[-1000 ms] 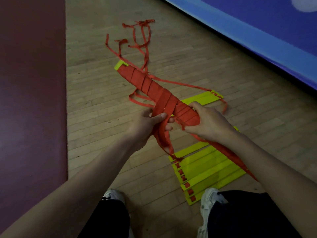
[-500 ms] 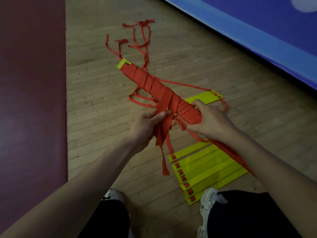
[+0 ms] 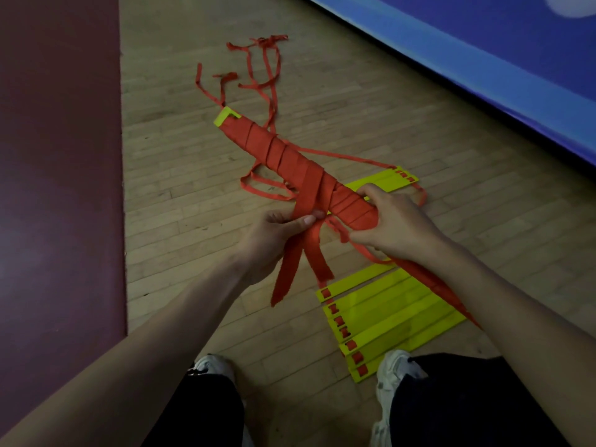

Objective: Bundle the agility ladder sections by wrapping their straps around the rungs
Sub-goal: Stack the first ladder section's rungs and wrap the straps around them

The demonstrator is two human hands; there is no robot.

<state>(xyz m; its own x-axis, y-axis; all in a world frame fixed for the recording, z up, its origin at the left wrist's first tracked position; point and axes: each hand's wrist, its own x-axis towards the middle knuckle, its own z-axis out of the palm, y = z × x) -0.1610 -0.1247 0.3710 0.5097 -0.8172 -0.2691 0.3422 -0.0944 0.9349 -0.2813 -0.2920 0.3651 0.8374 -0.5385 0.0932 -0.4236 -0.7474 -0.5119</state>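
Wood floor (image 3: 193, 175); strap-wrapped bundle (image 3: 280, 153) held above it, wrap unfinished.

The right hand (image 3: 396, 227) grips the bundle's near end, fingers curled round it, to steady it. The left hand (image 3: 271, 237), at mid-bundle, pinches the strap tails (image 3: 290, 272) between thumb and fingers, probably to hold wrap tension. Unwrapped rungs (image 3: 387, 311) lie below the bundle's near end. Slack straps (image 3: 264, 69) trail beyond its far end.

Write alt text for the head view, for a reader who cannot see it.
A person holds a rung bundle wrapped in red strap above a wooden floor: the right hand grips its near end, the left hand pinches the loose strap ends. More yellow rungs lie below.
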